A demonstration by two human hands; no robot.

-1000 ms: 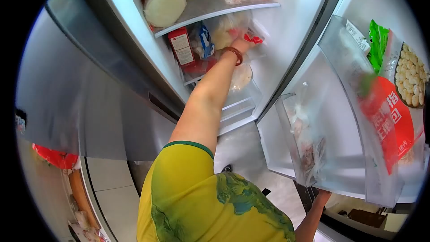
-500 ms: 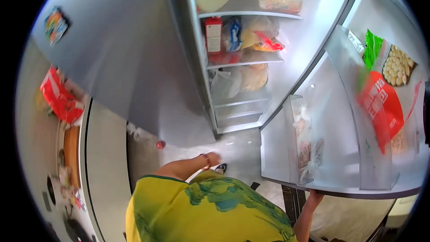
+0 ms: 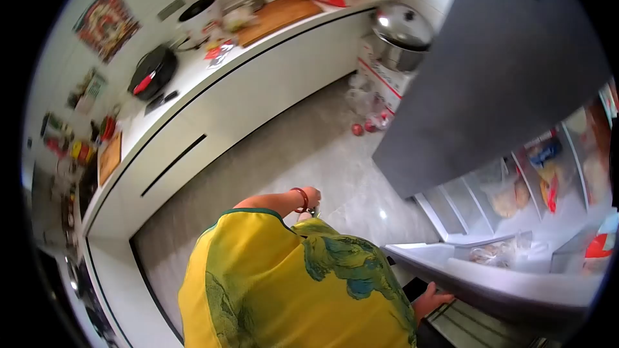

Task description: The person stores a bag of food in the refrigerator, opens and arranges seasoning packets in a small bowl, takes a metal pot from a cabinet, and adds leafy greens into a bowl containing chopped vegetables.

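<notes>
My left hand [image 3: 311, 198], with a dark red bracelet [image 3: 300, 200] at its wrist, is in front of my body above the floor. Its fingers are curled, with nothing visible in them. At the lower right, my right hand [image 3: 433, 300] has its fingers stretched out against the outer side of the partly open fridge door [image 3: 490, 287]. Bagged food [image 3: 493, 254] lies in the door's bin. Inside the fridge, more bags [image 3: 509, 200] rest on the shelves, beside a red and yellow packet [image 3: 551, 192].
A grey door panel [image 3: 490, 84] stands at the upper right. Beyond it are a lidded steel pot [image 3: 403, 32] on a box and red round items [image 3: 358, 129] on the floor [image 3: 258, 154]. The counter [image 3: 193, 77] holds a cutting board [image 3: 277, 18] and a black pan [image 3: 153, 72].
My left hand has come out of the fridge, down to my body. The view has swung left towards the counter. The door stands less widely open, and my right hand's fingers have spread.
</notes>
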